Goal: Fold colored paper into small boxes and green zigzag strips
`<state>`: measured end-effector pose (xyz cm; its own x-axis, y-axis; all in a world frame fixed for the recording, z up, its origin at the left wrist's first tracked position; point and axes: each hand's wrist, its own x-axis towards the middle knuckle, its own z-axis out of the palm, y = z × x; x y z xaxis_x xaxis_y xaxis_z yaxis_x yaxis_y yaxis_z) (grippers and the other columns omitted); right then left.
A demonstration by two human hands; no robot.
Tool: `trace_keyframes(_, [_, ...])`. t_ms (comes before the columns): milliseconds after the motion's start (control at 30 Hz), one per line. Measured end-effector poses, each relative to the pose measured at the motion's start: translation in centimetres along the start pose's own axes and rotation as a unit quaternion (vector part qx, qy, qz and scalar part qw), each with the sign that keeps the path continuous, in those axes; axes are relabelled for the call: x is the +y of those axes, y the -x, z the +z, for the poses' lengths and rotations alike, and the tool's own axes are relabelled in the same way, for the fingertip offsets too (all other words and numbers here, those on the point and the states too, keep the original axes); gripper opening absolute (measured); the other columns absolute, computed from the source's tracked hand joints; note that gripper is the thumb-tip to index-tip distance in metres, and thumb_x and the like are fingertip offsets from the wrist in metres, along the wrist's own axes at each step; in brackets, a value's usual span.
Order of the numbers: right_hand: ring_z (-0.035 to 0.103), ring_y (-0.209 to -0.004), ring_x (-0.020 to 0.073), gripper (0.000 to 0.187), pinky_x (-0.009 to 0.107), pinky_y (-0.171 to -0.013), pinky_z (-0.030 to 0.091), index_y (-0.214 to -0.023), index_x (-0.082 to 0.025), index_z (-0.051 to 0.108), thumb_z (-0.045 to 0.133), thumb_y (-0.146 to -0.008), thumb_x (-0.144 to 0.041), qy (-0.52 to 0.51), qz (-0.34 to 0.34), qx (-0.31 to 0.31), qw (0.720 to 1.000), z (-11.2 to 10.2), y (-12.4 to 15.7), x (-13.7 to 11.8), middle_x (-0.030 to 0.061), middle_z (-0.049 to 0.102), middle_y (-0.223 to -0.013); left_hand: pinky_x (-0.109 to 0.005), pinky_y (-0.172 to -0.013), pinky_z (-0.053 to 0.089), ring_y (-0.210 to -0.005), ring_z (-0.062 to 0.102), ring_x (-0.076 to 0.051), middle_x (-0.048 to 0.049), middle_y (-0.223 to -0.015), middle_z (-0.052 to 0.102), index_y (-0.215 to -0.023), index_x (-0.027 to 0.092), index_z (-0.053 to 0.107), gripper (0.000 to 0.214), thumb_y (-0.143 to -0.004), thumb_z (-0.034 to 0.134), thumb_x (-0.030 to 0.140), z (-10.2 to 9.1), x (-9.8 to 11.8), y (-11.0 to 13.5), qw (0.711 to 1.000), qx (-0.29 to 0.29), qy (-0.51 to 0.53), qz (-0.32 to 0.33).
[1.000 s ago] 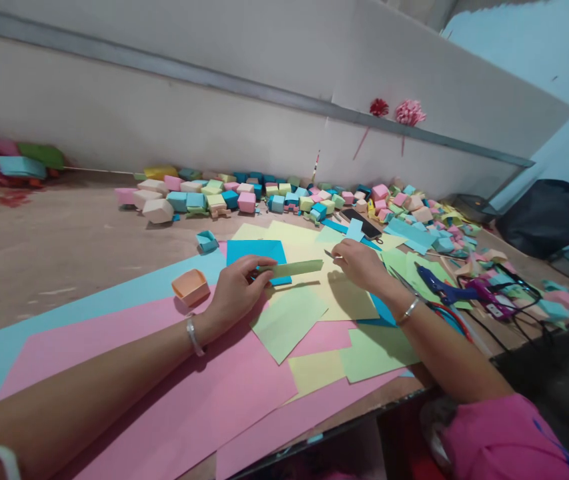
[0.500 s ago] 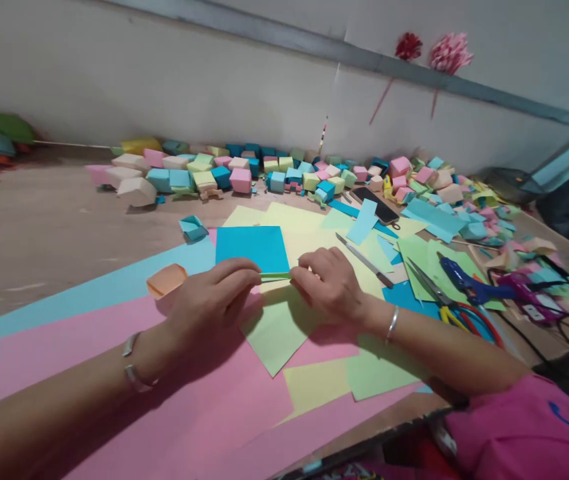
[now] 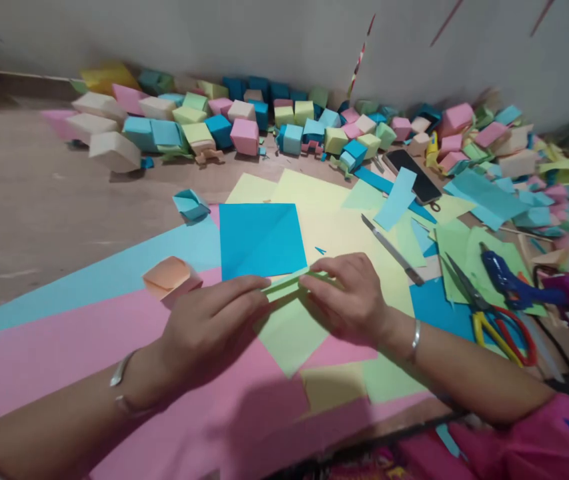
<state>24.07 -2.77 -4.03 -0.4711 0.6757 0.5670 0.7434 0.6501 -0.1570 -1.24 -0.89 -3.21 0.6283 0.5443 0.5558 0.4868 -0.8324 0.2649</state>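
Between my two hands runs a narrow folded strip of green paper. My left hand pinches its left end, thumb under and fingers on top. The right end sits in the closed fingers of my right hand. Under the strip lies a pale green sheet, one corner pointing toward me. Just beyond the strip is a blue paper square. Close to my left hand stands an open peach paper box, and farther back a small light-blue folded box.
Large pink paper covers the near table. To the right lie a craft knife, scissors, a glue gun and a phone. Several paper cubes line the wall.
The view has tilted down and come closer. The green strip shows wider and more slanted between my hands, which both still grip it. A small blue scrap now shows beyond my right hand.
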Motion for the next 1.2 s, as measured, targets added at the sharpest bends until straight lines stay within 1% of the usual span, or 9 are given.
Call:
trace_keyframes(100, [0.053,-0.093,0.0187,0.010,0.035,-0.076,0.035,-0.095,-0.023,0.065,0.060,-0.090,-0.016,0.057,-0.016,0.013,0.998,0.8,0.0,0.4,0.0055,0.066,-0.109,-0.026,-0.065,0.047,-0.081,0.066,-0.015,-0.0079,-0.101,0.072,-0.092,0.016,0.061,0.014,-0.082,0.069,0.011,0.3,0.1,-0.2,1.000,0.015,0.001,-0.009])
trace_keyframes(233, [0.043,-0.074,0.0163,0.017,0.032,-0.068,0.029,-0.078,-0.021,0.063,0.056,-0.090,-0.011,0.117,-0.072,0.049,0.989,1.1,0.2,0.5,0.0023,0.061,-0.079,-0.023,-0.064,0.046,-0.079,0.064,-0.012,-0.0058,-0.097,0.070,-0.086,0.016,0.059,0.007,-0.087,0.061,0.009,0.5,0.5,-0.2,1.000,0.017,0.020,0.015])
trace_keyframes(333, [0.036,-0.068,0.0161,0.020,0.033,-0.065,0.026,-0.073,-0.020,0.062,0.054,-0.090,-0.010,0.149,-0.097,0.046,0.983,1.3,0.5,0.4,0.0016,0.055,-0.069,-0.024,-0.063,0.045,-0.077,0.062,-0.012,-0.0061,-0.098,0.070,-0.083,0.015,0.059,0.009,-0.091,0.056,0.011,0.7,0.6,-0.2,1.000,0.017,-0.007,0.022])
trace_keyframes(467, [0.036,-0.071,0.0175,0.023,0.034,-0.067,0.025,-0.074,-0.019,0.062,0.051,-0.093,-0.014,0.155,-0.123,-0.004,0.980,2.0,0.8,0.5,0.0034,0.055,-0.072,-0.029,-0.064,0.044,-0.080,0.059,-0.018,-0.0093,-0.096,0.067,-0.080,0.014,0.063,0.018,-0.093,0.051,0.017,1.2,0.5,-0.2,0.996,-0.029,-0.083,0.032])
trace_keyframes(633, [0.039,-0.076,0.0181,0.022,0.034,-0.070,0.027,-0.079,-0.018,0.064,0.049,-0.093,-0.012,0.140,-0.127,-0.024,0.982,2.2,0.8,0.6,0.0053,0.062,-0.082,-0.032,-0.056,0.032,-0.067,0.047,-0.020,-0.0074,-0.072,0.056,-0.067,0.016,0.062,0.024,-0.090,0.054,0.019,1.3,1.0,-0.4,0.974,-0.061,-0.218,0.030])
trace_keyframes(767, [0.045,-0.079,0.0176,0.021,0.033,-0.072,0.028,-0.081,-0.017,0.064,0.049,-0.093,-0.012,0.128,-0.146,-0.021,0.981,2.0,0.5,0.5,0.0048,0.066,-0.086,-0.033,-0.054,0.028,-0.064,0.044,-0.020,-0.0064,-0.071,0.055,-0.070,0.016,0.061,0.020,-0.088,0.053,0.011,1.5,1.0,-0.1,0.966,-0.104,-0.235,0.026])
trace_keyframes(933, [0.053,-0.088,0.0187,0.016,0.035,-0.075,0.030,-0.088,-0.016,0.065,0.050,-0.090,-0.011,0.055,-0.107,-0.071,0.990,1.9,0.6,0.5,0.0073,0.067,-0.091,-0.033,-0.054,0.029,-0.061,0.043,-0.017,-0.0049,-0.068,0.055,-0.068,0.016,0.055,0.023,-0.083,0.045,0.002,1.6,0.8,0.4,0.973,-0.154,-0.169,0.008])
trace_keyframes(1033, [0.054,-0.090,0.0186,0.017,0.034,-0.074,0.031,-0.092,-0.016,0.065,0.049,-0.091,-0.010,0.042,-0.085,-0.088,0.992,1.9,0.7,0.6,0.0073,0.067,-0.092,-0.032,-0.052,0.027,-0.058,0.042,-0.016,-0.0041,-0.065,0.054,-0.068,0.016,0.054,0.024,-0.089,0.044,0.007,1.3,1.1,0.0,0.975,-0.147,-0.165,-0.003])
trace_keyframes(1200, [0.052,-0.082,0.0169,0.016,0.032,-0.069,0.031,-0.087,-0.016,0.065,0.050,-0.091,-0.009,0.032,-0.047,-0.083,0.995,2.0,0.7,1.1,0.0067,0.067,-0.090,-0.032,-0.049,0.025,-0.055,0.040,-0.016,-0.0034,-0.064,0.052,-0.069,0.017,0.052,0.027,-0.094,0.043,0.014,1.2,1.4,-0.6,0.977,-0.141,-0.156,-0.039])
